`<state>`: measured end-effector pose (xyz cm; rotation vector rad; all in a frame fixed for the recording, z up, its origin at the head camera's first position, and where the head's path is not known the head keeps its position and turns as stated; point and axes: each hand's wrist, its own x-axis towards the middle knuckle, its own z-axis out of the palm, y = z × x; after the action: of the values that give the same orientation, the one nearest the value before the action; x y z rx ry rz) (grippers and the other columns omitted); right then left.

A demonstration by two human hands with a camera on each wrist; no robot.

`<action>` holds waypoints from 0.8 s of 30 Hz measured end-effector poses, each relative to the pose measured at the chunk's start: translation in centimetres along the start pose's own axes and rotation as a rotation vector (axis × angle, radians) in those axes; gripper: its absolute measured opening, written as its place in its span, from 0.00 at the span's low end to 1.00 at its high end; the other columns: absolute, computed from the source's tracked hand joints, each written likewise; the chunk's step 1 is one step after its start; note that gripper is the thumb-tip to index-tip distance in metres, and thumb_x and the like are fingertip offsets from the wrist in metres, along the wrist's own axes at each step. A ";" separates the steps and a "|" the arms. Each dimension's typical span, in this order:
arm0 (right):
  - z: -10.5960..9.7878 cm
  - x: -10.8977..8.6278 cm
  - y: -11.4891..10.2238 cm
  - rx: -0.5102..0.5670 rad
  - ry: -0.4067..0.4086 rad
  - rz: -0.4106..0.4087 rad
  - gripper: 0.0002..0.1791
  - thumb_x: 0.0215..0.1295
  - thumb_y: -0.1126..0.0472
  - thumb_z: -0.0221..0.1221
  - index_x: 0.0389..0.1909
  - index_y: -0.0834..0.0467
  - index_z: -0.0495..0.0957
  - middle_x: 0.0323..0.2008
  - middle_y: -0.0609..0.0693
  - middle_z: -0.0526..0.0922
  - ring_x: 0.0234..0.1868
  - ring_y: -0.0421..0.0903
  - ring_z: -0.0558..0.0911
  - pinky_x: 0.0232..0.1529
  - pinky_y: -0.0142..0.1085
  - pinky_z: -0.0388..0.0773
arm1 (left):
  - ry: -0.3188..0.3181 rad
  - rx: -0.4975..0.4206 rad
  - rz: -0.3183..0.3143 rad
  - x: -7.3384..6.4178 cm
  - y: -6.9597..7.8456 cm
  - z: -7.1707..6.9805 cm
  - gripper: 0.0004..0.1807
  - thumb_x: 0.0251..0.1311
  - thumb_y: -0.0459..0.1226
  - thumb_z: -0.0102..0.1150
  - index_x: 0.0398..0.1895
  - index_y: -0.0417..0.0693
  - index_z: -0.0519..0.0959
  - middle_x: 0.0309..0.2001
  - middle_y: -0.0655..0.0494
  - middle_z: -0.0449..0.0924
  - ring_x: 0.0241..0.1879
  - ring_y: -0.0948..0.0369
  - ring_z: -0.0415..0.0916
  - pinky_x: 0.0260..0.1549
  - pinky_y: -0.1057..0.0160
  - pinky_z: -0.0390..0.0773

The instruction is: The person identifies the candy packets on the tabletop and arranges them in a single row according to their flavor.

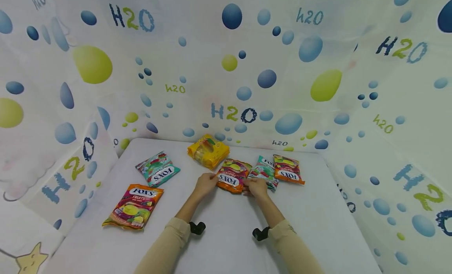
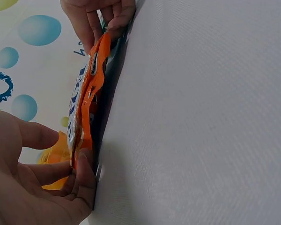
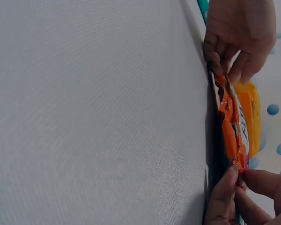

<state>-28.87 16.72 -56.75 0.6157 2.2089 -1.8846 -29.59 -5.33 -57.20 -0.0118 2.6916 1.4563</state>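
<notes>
An orange-and-red Fox's Fruits candy bag (image 1: pixel 234 174) lies at the middle of the table, its lettering upside down to me. My left hand (image 1: pixel 206 184) holds its left near corner; the left wrist view shows the fingers at that corner and the thumb held a little off. At the opposite corner my right hand (image 1: pixel 257 187) pinches the bag between thumb and fingers, plainest in the right wrist view. Both wrist views show the bag's orange edge (image 2: pixel 94 89) slightly raised off the cloth. A teal Fox's bag (image 1: pixel 263 170) lies just beyond the right hand, partly covered by it.
A yellow packet (image 1: pixel 208 150) lies behind the held bag. Another orange bag (image 1: pixel 287 168) sits at the right, against the teal one. Toward the left are a teal bag (image 1: pixel 159 170) and a larger-looking orange Fox's bag (image 1: pixel 134 206). Printed cloth walls (image 1: pixel 226 77) enclose the white table.
</notes>
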 end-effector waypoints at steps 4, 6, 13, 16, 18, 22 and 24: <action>0.1 0.0 0.1 0.027 0.018 0.004 0.13 0.62 0.58 0.66 0.43 0.63 0.84 0.30 0.54 0.86 0.25 0.43 0.84 0.29 0.35 0.83 | 0.016 0.001 -0.002 -0.2 0.1 -0.1 0.21 0.64 0.39 0.52 0.52 0.31 0.79 0.46 0.40 0.83 0.46 0.50 0.78 0.48 0.51 0.77; 0.2 0.0 0.1 0.040 0.022 -0.002 0.14 0.61 0.59 0.67 0.43 0.63 0.84 0.29 0.53 0.86 0.24 0.42 0.84 0.30 0.35 0.84 | 0.024 -0.012 -0.012 -0.1 0.0 0.0 0.21 0.64 0.39 0.53 0.52 0.31 0.80 0.47 0.40 0.83 0.49 0.48 0.78 0.51 0.50 0.76; 0.4 -0.2 0.3 0.113 0.033 -0.018 0.15 0.59 0.60 0.68 0.44 0.64 0.85 0.27 0.53 0.86 0.23 0.41 0.84 0.30 0.35 0.84 | 0.030 -0.030 -0.015 0.2 -0.3 0.1 0.20 0.63 0.40 0.55 0.52 0.33 0.80 0.46 0.42 0.83 0.47 0.51 0.78 0.47 0.52 0.78; 0.5 -0.2 0.5 0.127 0.041 -0.033 0.15 0.58 0.59 0.69 0.44 0.64 0.85 0.27 0.52 0.86 0.24 0.41 0.84 0.30 0.34 0.84 | 0.028 -0.045 -0.012 0.1 -0.3 0.0 0.21 0.63 0.40 0.56 0.52 0.34 0.80 0.46 0.43 0.83 0.46 0.52 0.78 0.47 0.52 0.78; 0.6 -0.2 0.5 0.128 0.047 -0.044 0.15 0.58 0.59 0.69 0.43 0.64 0.85 0.28 0.52 0.87 0.24 0.40 0.84 0.29 0.34 0.83 | 0.028 -0.053 -0.007 0.0 -0.3 -0.1 0.21 0.64 0.40 0.56 0.53 0.34 0.80 0.46 0.43 0.83 0.47 0.52 0.78 0.47 0.52 0.78; 0.7 -0.4 0.5 0.123 0.055 -0.055 0.14 0.58 0.59 0.69 0.42 0.62 0.86 0.30 0.53 0.87 0.25 0.41 0.83 0.29 0.33 0.83 | 0.034 -0.061 -0.002 -0.1 -0.3 -0.1 0.21 0.65 0.41 0.56 0.53 0.34 0.80 0.47 0.43 0.83 0.47 0.51 0.79 0.47 0.51 0.78; 0.7 -0.5 0.5 0.122 0.062 -0.057 0.14 0.58 0.58 0.69 0.42 0.61 0.87 0.32 0.53 0.87 0.26 0.41 0.84 0.29 0.33 0.83 | 0.033 -0.063 -0.006 -0.1 -0.3 -0.1 0.21 0.65 0.41 0.55 0.54 0.34 0.79 0.47 0.43 0.83 0.47 0.52 0.79 0.48 0.52 0.78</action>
<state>-28.36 15.99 -57.13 0.6458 2.1837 -2.0684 -29.48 -5.59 -57.40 -0.0476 2.6674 1.5523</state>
